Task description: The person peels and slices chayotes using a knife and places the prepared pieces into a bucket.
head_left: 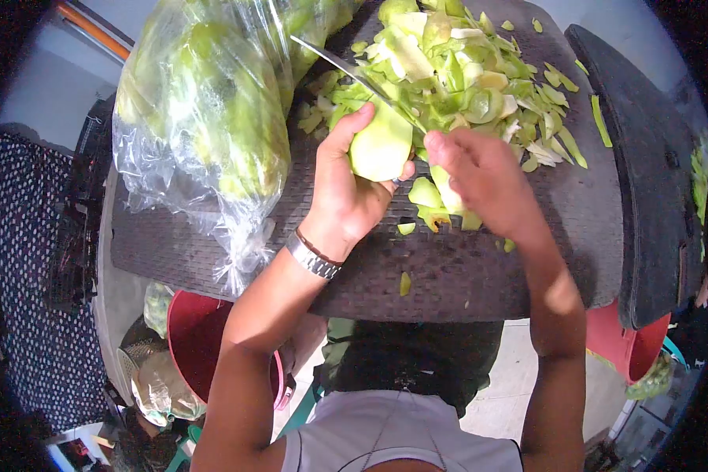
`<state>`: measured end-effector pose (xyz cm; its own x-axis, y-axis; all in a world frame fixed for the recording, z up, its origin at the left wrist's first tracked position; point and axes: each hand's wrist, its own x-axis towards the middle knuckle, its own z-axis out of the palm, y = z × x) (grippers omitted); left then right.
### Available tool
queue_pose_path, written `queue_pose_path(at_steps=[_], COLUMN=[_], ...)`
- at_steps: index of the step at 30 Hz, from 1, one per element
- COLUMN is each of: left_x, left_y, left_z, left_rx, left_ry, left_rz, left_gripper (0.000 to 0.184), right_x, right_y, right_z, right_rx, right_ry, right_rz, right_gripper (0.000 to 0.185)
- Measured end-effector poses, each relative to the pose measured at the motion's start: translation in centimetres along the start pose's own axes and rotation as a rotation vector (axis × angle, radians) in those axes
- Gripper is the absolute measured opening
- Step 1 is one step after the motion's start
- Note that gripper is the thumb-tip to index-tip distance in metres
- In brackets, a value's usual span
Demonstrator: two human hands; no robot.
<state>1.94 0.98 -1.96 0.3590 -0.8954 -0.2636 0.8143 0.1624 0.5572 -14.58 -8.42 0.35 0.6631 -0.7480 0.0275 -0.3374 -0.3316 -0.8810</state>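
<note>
A pale green, peeled-looking fruit [381, 149] rests in my left hand [342, 189], with the thumb and fingers wrapped round its sides. My right hand [480, 177] is closed round the handle end of a knife [352, 72], whose long thin blade points up and left across the top of the fruit. The handle itself is hidden in the fist. Behind and to the right of both hands lies a large heap of green and whitish peelings [480, 86]. A few scraps [429, 200] lie between my hands on the dark woven tabletop [354, 275].
A tied clear plastic bag [212, 118] of green fruit stands at the left of the tabletop. Below the edge are a red bucket [200, 338] at left and another red container [625, 342] at right. A dark chair back [645, 181] borders the right side.
</note>
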Motion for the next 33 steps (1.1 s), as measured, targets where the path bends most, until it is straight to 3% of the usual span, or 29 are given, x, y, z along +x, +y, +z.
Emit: queue_pose_path(at_steps=[2, 6, 10, 12, 15, 18, 19, 22, 27, 29, 33], left_x=[0.0, -0.3, -0.5, -0.5, -0.3, -0.2, -0.3, -0.7, -0.4, -0.6, -0.6], left_y=[0.1, 0.2, 0.2, 0.0, 0.1, 0.3, 0.2, 0.3, 0.1, -0.3, -0.3], left_z=[-0.1, -0.6, -0.4, -1.1, -1.2, -0.6, -0.5, 0.2, -0.4, -0.5, -0.5], left_rx=[-0.054, -0.160, -0.212, -0.235, -0.242, -0.221, -0.217, -0.160, 0.014, 0.055, 0.078], left_ry=[-0.080, -0.195, -0.149, -0.226, -0.346, -0.406, -0.399, -0.313, -0.200, -0.111, -0.074], left_rz=[-0.040, -0.144, -0.198, -0.222, -0.279, -0.325, -0.317, -0.274, -0.153, -0.056, -0.001], left_gripper=[0.039, 0.048, 0.051, 0.051, 0.052, 0.057, 0.060, 0.062, 0.048, 0.038, 0.034], right_x=[-0.3, -1.4, -1.3, -0.9, -0.2, 1.5, 2.0, 2.0, -0.1, -1.0, -1.0], right_y=[0.7, -1.9, -0.9, -0.3, -0.2, 1.5, 1.8, 2.1, -0.9, -1.2, -0.9], right_z=[1.6, 0.4, 0.6, 0.2, -1.4, -2.8, -3.5, -6.3, -1.8, -1.0, -0.4], right_rx=[0.164, -0.212, -0.245, -0.305, -0.412, -0.423, -0.307, 0.970, -0.191, -0.278, -0.320], right_ry=[-0.022, 0.060, 0.147, 0.210, 0.228, 0.443, 0.399, -0.313, 0.204, 0.130, 0.115], right_rz=[0.014, -0.151, -0.298, -0.374, -0.337, -0.269, -0.129, 0.465, -0.116, -0.195, -0.289], right_gripper=[0.065, 0.060, 0.062, 0.062, 0.059, 0.057, 0.061, 0.068, 0.061, 0.059, 0.058])
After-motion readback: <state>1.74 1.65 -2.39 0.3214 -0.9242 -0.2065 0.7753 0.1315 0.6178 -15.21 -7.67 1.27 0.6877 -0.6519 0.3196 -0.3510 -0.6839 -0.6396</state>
